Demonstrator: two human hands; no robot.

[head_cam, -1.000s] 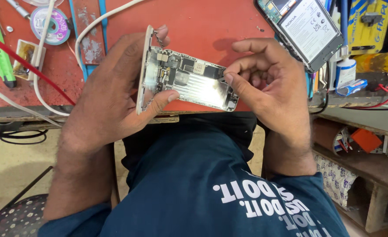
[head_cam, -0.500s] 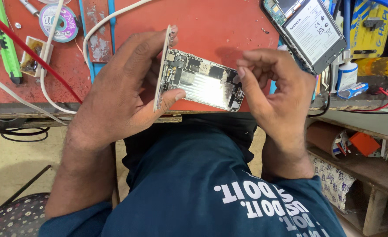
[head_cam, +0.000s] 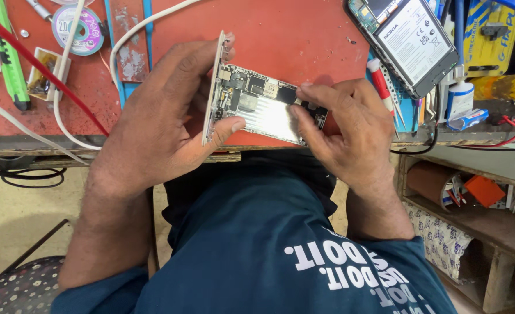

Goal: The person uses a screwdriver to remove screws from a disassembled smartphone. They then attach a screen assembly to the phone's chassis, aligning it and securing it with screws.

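Space around the opened phone (head_cam: 263, 104) is tight: it is held up over the near edge of the red desk (head_cam: 281, 35), above the person's lap, with bare red surface beyond it and clutter on both sides. The left hand (head_cam: 164, 122) wraps the phone's left end, thumb pressed on its inner face, fingers behind the pale frame. The right hand (head_cam: 345, 134) curls over the right end, fingers (head_cam: 313, 96) bunched close and pressing on the circuit board there. A second phone (head_cam: 412, 38) lies back-open at the far right, well apart. White cable (head_cam: 65, 81), red wire (head_cam: 42, 70), a tape roll (head_cam: 77, 29) and a green tool (head_cam: 7, 52) lie left. Wooden shelves (head_cam: 473, 215) stand at right
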